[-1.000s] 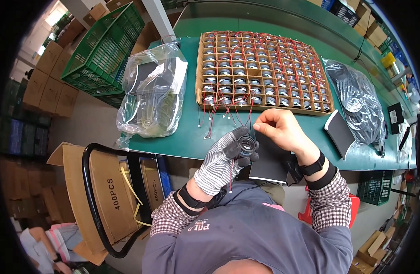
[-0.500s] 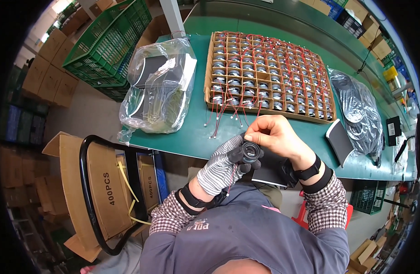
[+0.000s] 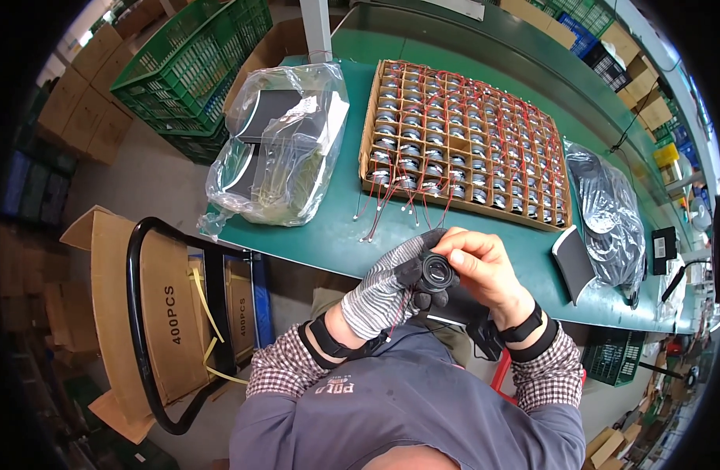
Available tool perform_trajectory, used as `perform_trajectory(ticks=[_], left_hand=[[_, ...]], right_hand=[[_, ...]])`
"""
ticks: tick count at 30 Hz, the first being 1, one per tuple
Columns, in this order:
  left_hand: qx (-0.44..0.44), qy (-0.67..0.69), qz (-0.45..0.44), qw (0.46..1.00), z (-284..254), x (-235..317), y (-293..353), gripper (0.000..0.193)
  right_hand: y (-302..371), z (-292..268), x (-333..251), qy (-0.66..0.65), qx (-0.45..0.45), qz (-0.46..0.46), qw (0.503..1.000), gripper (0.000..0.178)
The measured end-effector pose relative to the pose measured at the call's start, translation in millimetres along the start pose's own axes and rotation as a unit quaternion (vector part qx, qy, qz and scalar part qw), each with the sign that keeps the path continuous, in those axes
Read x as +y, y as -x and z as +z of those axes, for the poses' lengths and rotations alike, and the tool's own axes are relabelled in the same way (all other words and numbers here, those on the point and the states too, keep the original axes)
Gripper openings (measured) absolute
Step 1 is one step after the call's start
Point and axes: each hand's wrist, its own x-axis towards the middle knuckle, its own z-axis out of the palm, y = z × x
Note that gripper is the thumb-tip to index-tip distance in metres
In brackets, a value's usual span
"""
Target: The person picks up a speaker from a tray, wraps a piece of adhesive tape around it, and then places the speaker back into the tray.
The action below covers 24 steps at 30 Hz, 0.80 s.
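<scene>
My left hand [image 3: 381, 293], in a grey striped glove with black fingertips, grips a small round black speaker [image 3: 437, 272] in front of my chest. The speaker's ringed face is turned up, and thin red wires [image 3: 392, 323] hang below it. My bare right hand [image 3: 487, 268] pinches the speaker's upper right rim between thumb and forefinger; its other fingers are partly hidden. Beyond my hands, a divided cardboard tray [image 3: 365, 149] holds rows of similar speakers, with red leads and white plugs trailing over its front.
The green table [image 3: 321, 249] also bears bagged dark curved panels [image 3: 277, 117] at left. On the right lie a loose curved panel [image 3: 573, 265], a bag of black round parts [image 3: 606, 207] and a black box [image 3: 664, 251]. A black-framed chair [image 3: 133, 313] with cardboard and green crates [image 3: 184, 70] stand at left.
The whole view has shifted slightly. My right hand has come down along the speaker's rim, its thumb now at the upper right. The speaker stays in my left hand.
</scene>
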Motion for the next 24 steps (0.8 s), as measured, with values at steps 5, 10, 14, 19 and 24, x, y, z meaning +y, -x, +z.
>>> perform_trajectory(ticks=[5,10,14,19,24], left_hand=[[0.041,0.019,0.026,0.999,7,-6,-3,0.060],[0.046,-0.140,0.060,0.987,-5,-12,-6,0.052],[0.028,-0.353,0.196,0.914,-14,-21,-15,0.042],[0.026,-0.476,0.247,0.843,-22,-28,-20,0.030],[0.088,-0.172,0.039,0.980,-9,-23,-19,0.030]], right_hand=[[1,6,4,-0.068,-0.007,0.004,0.998,0.030],[-5,9,-6,-0.051,-0.005,0.014,0.999,0.042],[-6,5,4,0.023,0.003,-0.017,1.000,0.044],[-9,1,3,0.149,0.018,-0.068,0.986,0.043],[-8,-9,7,0.192,0.030,-0.085,0.977,0.039]])
